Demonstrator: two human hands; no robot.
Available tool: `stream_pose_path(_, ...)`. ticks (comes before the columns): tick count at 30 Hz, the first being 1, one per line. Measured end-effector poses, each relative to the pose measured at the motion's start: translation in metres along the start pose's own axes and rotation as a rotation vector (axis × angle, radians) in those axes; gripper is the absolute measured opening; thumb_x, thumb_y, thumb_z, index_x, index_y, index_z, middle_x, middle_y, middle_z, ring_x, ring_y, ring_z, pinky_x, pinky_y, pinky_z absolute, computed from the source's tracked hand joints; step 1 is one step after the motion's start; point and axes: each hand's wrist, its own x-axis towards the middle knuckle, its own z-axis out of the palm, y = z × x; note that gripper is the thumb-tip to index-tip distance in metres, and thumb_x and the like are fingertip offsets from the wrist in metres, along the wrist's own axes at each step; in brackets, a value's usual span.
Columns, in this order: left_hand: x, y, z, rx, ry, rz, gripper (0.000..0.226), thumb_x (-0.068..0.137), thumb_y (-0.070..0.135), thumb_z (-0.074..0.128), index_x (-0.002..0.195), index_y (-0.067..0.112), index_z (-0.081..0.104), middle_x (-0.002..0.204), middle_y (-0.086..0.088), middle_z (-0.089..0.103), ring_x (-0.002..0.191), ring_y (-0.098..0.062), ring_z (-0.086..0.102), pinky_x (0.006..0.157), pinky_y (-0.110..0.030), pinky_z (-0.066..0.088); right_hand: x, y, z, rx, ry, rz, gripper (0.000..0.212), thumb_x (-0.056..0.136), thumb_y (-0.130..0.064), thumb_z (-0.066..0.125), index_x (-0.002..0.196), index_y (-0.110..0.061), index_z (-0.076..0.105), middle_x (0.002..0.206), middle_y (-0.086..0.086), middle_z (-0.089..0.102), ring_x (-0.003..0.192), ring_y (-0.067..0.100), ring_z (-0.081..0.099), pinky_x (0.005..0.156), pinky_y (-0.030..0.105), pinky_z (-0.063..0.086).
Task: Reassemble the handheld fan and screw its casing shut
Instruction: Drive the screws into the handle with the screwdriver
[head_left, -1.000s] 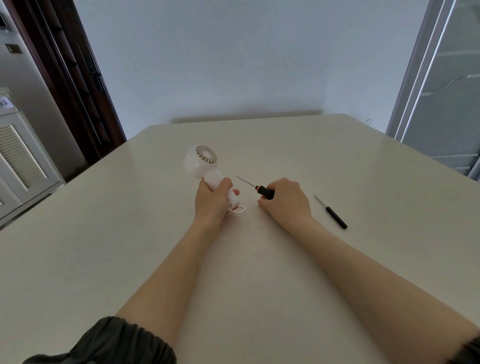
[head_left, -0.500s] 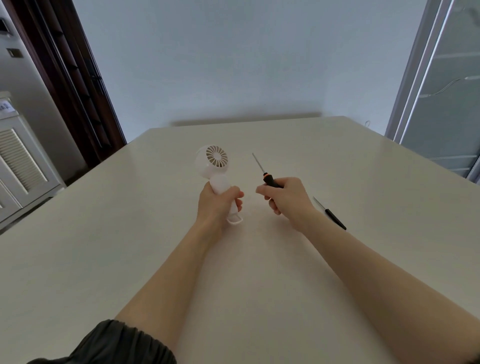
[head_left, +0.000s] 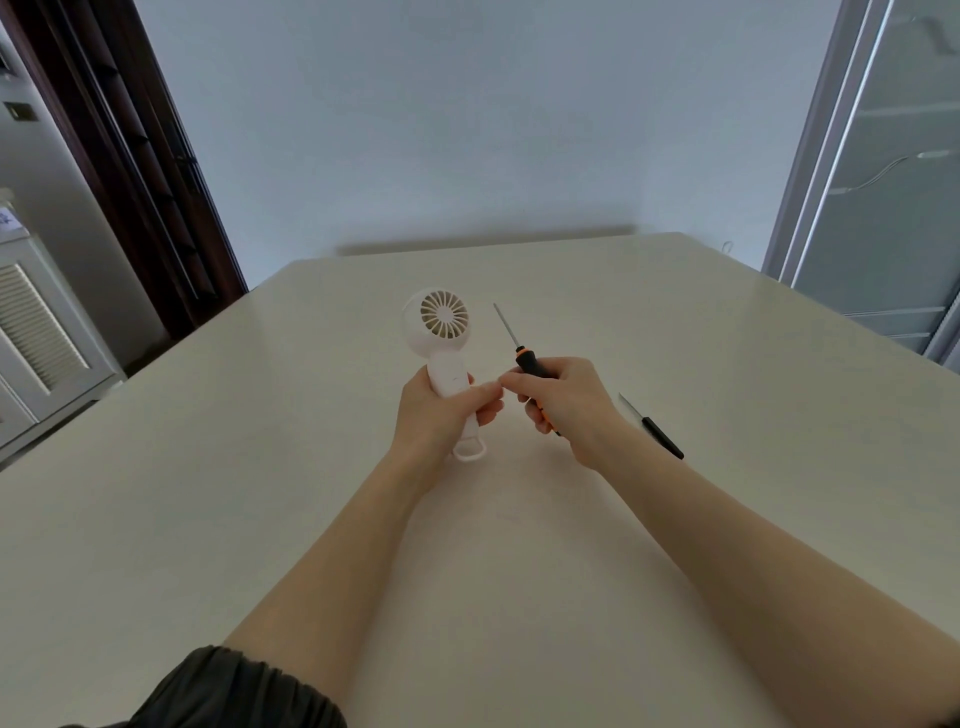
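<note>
1. Fan: the small white plastic handheld fan (head_left: 439, 332) looks assembled, held upright above the desk (head_left: 675, 322) by its handle, which the left hand (head_left: 441, 410) wraps.
2. Right hand (head_left: 563, 402) grips an orange-and-black screwdriver (head_left: 524, 364), tip clear of the casing; screwing seems still ahead.
3. A second black screwdriver (head_left: 655, 430) lies near the right wrist.

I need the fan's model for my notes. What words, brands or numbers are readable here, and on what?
None readable.
White fan: no legible print; faint marks on the handle, too small.
Orange-black screwdriver: no text visible.
Label on the cabinet: blurred.
</note>
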Motion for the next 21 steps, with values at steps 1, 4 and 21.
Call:
stream_pose_path(1,0.0,0.0,0.0,-0.007,0.003,-0.006,0.023,0.079,0.004,0.074,0.084,0.007,0.051,0.079,-0.013,0.066,0.065,-0.016,0.07,0.063,-0.025,0.058,0.0,0.0,0.0,-0.009,-0.001,-0.017,0.013,0.084,-0.009,0.064,0.071,-0.011,0.064,0.059,0.001,0.05,0.034,0.006,0.039,0.036,0.015,0.031)
stream_pose_path(4,-0.001,0.001,0.001,-0.033,0.01,-0.027,0.024,0.078,0.005,0.075,0.083,0.007,0.052,0.081,-0.014,0.066,0.066,-0.016,0.07,0.062,-0.024,0.057,0.001,0.001,0.001,-0.069,0.004,-0.067,0.015,0.083,-0.01,0.064,0.068,-0.014,0.065,0.06,0.0,0.051,0.041,0.008,0.04,0.042,0.018,0.033)
stream_pose_path(21,0.007,0.002,-0.009,-0.18,0.18,-0.036,0.028,0.075,-0.004,0.073,0.077,0.011,0.05,0.073,-0.005,0.06,0.059,-0.012,0.066,0.061,-0.021,0.056,0.001,0.008,-0.01,-0.596,0.109,-0.174,0.009,0.08,-0.021,0.055,0.075,-0.016,0.062,0.062,-0.002,0.052,0.058,0.019,0.047,0.052,0.025,0.032)
